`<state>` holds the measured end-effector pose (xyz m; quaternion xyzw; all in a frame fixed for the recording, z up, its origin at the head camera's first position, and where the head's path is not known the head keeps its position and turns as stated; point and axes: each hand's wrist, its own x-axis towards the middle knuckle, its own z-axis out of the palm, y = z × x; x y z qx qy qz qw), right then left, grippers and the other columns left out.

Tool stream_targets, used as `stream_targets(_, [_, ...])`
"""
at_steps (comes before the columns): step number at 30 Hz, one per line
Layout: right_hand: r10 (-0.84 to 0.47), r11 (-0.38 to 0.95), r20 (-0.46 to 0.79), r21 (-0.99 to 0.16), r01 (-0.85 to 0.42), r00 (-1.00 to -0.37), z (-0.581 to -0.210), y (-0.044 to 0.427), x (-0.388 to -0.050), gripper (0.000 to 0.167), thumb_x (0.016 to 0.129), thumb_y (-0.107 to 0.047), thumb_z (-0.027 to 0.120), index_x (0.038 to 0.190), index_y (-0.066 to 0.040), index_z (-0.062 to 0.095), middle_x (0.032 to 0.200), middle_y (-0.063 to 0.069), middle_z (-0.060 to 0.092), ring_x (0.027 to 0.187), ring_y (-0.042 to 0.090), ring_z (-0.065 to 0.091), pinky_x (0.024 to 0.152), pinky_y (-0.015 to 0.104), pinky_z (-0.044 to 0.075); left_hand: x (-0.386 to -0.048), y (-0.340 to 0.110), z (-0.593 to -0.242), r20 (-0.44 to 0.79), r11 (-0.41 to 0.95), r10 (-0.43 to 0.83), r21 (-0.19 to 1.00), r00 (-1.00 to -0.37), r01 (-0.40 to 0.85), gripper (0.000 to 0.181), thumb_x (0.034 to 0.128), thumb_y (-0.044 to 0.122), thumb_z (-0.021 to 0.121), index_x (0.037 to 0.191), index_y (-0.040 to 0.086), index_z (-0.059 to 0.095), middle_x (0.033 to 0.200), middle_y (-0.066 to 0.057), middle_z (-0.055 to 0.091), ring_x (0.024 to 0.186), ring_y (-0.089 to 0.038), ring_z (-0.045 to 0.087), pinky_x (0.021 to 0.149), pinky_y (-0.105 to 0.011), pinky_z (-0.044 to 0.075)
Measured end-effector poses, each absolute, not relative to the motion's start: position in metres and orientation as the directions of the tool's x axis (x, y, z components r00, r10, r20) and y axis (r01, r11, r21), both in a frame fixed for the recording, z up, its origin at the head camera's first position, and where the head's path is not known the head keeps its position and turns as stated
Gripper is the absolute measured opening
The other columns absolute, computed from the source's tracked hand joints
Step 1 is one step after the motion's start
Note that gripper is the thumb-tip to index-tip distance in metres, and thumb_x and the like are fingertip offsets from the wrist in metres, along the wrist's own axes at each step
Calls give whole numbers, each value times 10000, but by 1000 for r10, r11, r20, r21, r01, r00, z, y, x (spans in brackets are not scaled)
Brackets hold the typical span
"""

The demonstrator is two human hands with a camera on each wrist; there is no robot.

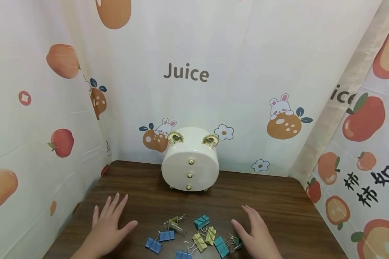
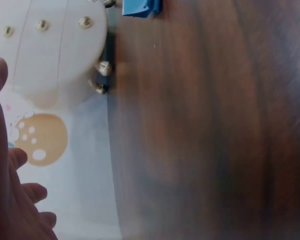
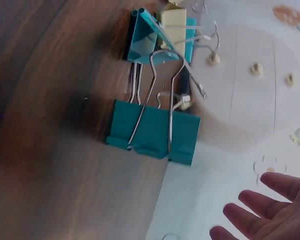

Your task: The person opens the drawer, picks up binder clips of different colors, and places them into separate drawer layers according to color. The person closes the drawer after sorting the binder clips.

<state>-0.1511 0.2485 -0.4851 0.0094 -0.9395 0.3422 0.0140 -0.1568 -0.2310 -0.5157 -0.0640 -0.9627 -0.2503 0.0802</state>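
Basically, starting at far left with left hand (image 1: 105, 226), spread and gripping nothing over desk (image 1: 262, 190). Next, blue clips (image 1: 153, 245) and gold clip (image 1: 175, 223), lying loose, presumably grouped midway for reach from both sides. Behind, white case (image 1: 190, 171), likely set back for room. Then yellow clips (image 1: 199, 242); then teal clip (image 1: 221, 246), long axis slanting far-left to near-right, handles pointing far-right. Lastly, dark green clip (image 1: 238, 243), partly hidden by right hand (image 1: 256, 233), spread too, pinching nothing.
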Motion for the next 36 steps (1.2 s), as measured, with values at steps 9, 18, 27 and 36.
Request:
stream_targets(9, [-175,810,76,-555,-187,-982,-480,225,-176,804,950,-685,575,1475,-78,522,1493,135,509,1363,378,488,1060,660,383,-180,-209,-508,89,805,185,558,-979,203,842,998,633,537,1596,70,356,1612,-271,314,1485,-523,215,1111,-769,66])
stream_targets(18, [-218,832,150,-489,-264,-964,-452,214,-230,820,1010,-568,573,1556,7,366,1560,240,407,1422,434,402,1120,628,336,-208,-170,-513,-74,724,252,676,-965,137,882,985,699,480,1602,83,350,1634,-180,330,1528,-423,194,1191,-659,55])
stream_targets(27, [-199,824,137,-513,-242,-970,-427,217,-280,921,1025,-684,388,1604,15,230,1627,258,285,1484,450,288,1152,629,283,-237,-127,-506,-110,670,254,737,-961,92,829,993,678,493,1568,85,418,1597,-172,392,1486,-420,305,1156,-646,246])
stream_targets(36, [-219,774,82,-591,-225,-972,-408,203,-323,892,1040,-643,401,1602,23,210,1637,254,257,1502,428,259,1180,590,256,-262,-96,-504,-148,573,247,819,-958,22,737,1018,609,519,1510,62,475,1518,-174,490,1388,-390,459,1074,-608,391])
